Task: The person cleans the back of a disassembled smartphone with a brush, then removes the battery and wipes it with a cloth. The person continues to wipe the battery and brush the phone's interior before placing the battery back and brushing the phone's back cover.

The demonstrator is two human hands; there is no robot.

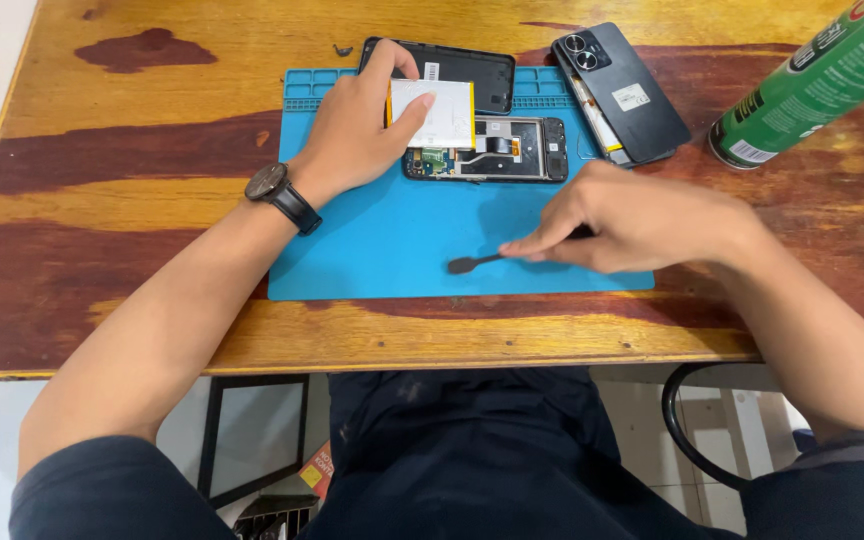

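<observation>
Blue mat: smooth rubbery sheet on varnished wooden table.
Left hand: fingers closed around flat white battery (over the opened phone).
Right hand: pinching thin black pry tool, probably plastic, lying left-right, flat tip leftward.

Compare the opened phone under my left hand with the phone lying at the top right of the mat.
The opened phone lies level across the blue mat, insides exposed, a white battery lifted over it by the left hand. The dark phone lies slanted, half off the mat, untouched, its back cover with camera rings on, though parted along one edge. Both are dark slabs of similar size.
</observation>
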